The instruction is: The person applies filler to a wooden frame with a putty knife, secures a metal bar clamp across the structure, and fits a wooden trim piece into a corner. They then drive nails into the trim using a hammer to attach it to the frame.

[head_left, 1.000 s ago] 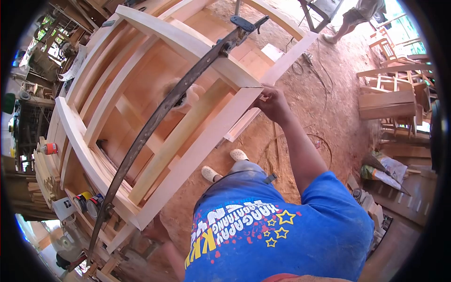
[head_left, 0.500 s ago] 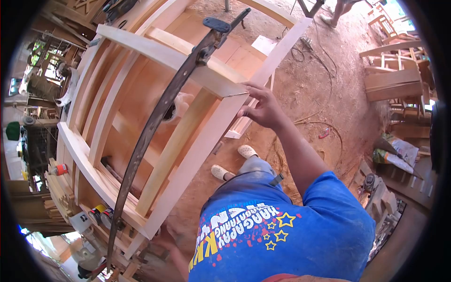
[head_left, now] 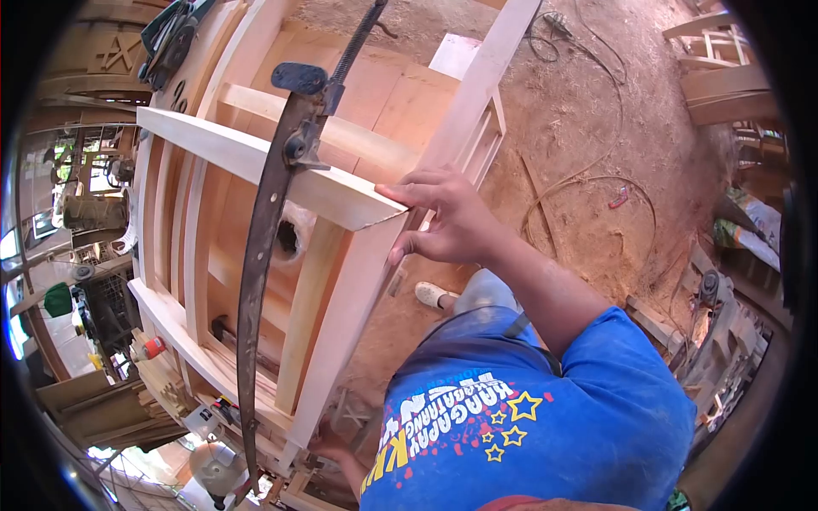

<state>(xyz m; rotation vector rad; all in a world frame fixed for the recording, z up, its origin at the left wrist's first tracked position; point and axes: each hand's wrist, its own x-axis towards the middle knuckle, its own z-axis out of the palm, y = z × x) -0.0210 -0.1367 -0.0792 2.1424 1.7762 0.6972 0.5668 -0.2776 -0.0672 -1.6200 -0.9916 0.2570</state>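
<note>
Plainly bare and unpainted, the wooden frame [head_left: 348, 317] stood in front of the person [head_left: 562, 417], left of centre, its rails pale cream and its inner panels [head_left: 375, 81] a warmer orange. The upper rail [head_left: 209, 141] bowed gently, a yellowish slat [head_left: 307, 315] ran just inside the near edge, and the mitred joint [head_left: 382, 221] at the near corner showed as a thin, ragged dark line. Deeper inside was a dark, pale-edged hole [head_left: 290, 240]. A long, dark brown metal clamp [head_left: 254, 272] crossed over the frame, its blackish handle [head_left: 300, 78] beyond the upper rail. The right hand [head_left: 434, 213] gripped the mitred corner between fingers and thumb; the left hand [head_left: 335, 446] was by the lower corner, too hidden to tell its grip. Around lay the reddish dirt floor [head_left: 588, 255]; a red can [head_left: 152, 347] was off to the left.
</note>
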